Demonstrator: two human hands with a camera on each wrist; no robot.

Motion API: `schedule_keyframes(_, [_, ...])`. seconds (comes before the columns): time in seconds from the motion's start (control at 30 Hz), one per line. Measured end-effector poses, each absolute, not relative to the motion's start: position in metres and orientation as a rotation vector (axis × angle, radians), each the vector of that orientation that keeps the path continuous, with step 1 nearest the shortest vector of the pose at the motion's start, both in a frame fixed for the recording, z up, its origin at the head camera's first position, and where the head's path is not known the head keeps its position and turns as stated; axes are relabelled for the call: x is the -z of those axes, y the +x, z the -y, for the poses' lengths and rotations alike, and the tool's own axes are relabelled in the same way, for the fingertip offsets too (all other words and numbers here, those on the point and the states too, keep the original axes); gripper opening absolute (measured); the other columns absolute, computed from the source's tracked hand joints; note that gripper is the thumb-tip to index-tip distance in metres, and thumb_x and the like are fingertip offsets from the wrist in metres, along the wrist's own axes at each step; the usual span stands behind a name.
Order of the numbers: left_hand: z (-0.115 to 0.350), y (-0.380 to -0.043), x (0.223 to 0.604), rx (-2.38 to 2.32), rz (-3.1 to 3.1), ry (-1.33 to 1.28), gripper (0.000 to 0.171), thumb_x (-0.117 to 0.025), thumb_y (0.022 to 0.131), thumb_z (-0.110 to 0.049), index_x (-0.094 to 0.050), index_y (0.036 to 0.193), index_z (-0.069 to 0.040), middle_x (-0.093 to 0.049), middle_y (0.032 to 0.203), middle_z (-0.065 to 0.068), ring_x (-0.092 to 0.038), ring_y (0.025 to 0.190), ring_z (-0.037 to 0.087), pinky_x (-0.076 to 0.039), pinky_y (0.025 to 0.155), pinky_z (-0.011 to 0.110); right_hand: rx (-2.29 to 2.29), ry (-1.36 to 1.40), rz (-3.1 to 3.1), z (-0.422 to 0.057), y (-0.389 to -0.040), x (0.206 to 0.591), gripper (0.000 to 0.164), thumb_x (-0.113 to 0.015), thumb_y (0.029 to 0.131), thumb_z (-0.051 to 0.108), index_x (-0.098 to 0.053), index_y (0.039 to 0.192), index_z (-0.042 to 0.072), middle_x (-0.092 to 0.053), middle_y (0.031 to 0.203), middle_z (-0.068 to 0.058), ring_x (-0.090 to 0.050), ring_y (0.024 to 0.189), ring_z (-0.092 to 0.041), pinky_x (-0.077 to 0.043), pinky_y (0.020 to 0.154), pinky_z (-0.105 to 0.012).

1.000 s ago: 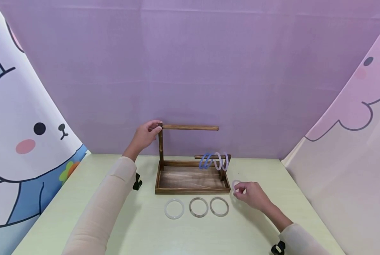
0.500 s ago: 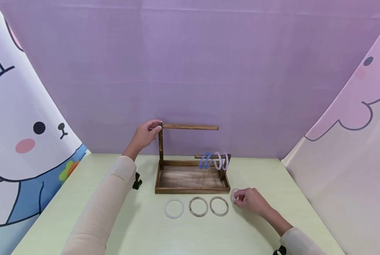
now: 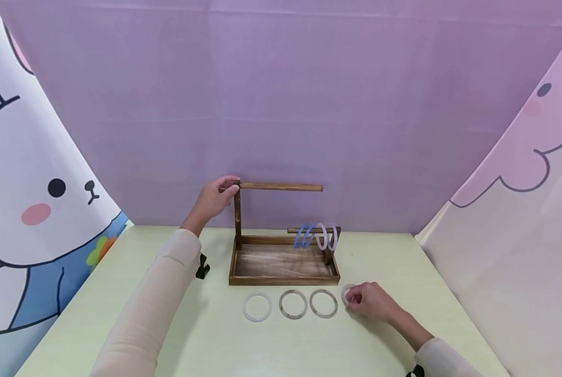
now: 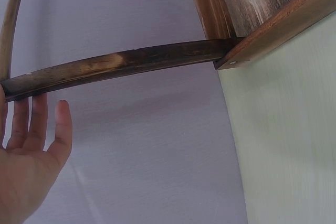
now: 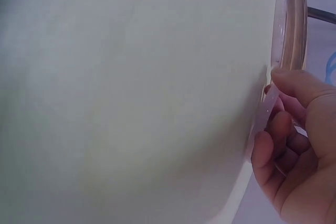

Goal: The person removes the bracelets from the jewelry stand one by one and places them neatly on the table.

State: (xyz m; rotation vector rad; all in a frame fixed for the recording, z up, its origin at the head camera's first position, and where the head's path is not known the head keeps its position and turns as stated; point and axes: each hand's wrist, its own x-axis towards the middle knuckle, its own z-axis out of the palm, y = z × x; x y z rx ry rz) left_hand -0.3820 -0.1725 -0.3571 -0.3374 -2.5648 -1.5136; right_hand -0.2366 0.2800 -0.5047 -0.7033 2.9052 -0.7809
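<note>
My left hand grips the top of the tall post of a dark wooden bangle stand, thumb in front and fingers behind. In the left wrist view, fingers show beside that post. Over at the right, my right hand pinches a pale lilac bangle between thumb and fingers, low at the tabletop, partly hidden by the fingers. Two blue bangles and two pale lilac bangles hang on the stand's short lower bar. Its long upper bar carries nothing.
Lying flat in a row before the stand's tray are a clear whitish bangle and two grey-brown bangles, one in the middle and one nearer my right hand. A purple cloth hangs behind the pale table.
My right hand has come down toward the near side with the lilac bangle, from beside the tray's corner to the end of the bangle row. The left hand keeps its grip on the post.
</note>
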Motion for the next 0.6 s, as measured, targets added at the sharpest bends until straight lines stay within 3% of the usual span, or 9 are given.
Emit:
schedule_keyframes(0.17, [0.1720, -0.3818, 0.3575, 1.542, 2.559, -0.342, 0.036, -0.056, 0.106, -0.027, -0.059, 0.141, -0.015, -0.063, 0.130, 0.015, -0.061, 0.111, 0.044, -0.057, 0.093, 0.054, 0.774, -0.690, -2.897, -0.2812, -0.2349, 0.5056, 0.014, -0.085, 0.078, 0.013, -0.073, 0.077, 0.020, -0.059, 0.063, 0.017, -0.045, 0.057, 0.006, -0.040, 0.054, -0.016])
schedule_keyframes(0.47, [0.1792, -0.3793, 0.3555, 1.501, 2.582, -0.338, 0.038, -0.054, 0.107, -0.030, -0.058, 0.141, -0.016, -0.062, 0.129, 0.015, -0.061, 0.114, 0.041, -0.056, 0.096, 0.054, 0.788, -0.679, -2.875, -0.2754, -0.2391, 0.5054, 0.017, -0.086, 0.077, 0.014, -0.070, 0.074, 0.020, -0.062, 0.065, 0.016, -0.049, 0.060, 0.006, -0.043, 0.058, -0.016])
schedule_keyframes(0.6, [0.1798, -0.3784, 0.3536, 1.468, 2.583, -0.359, 0.039, -0.055, 0.107, -0.031, -0.058, 0.142, -0.015, -0.063, 0.127, 0.014, -0.062, 0.114, 0.040, -0.057, 0.092, 0.048, 0.791, -0.656, -2.853, -0.2751, -0.2400, 0.5025, 0.018, -0.086, 0.076, 0.012, -0.070, 0.073, 0.020, -0.061, 0.064, 0.014, -0.049, 0.059, 0.004, -0.043, 0.057, -0.017])
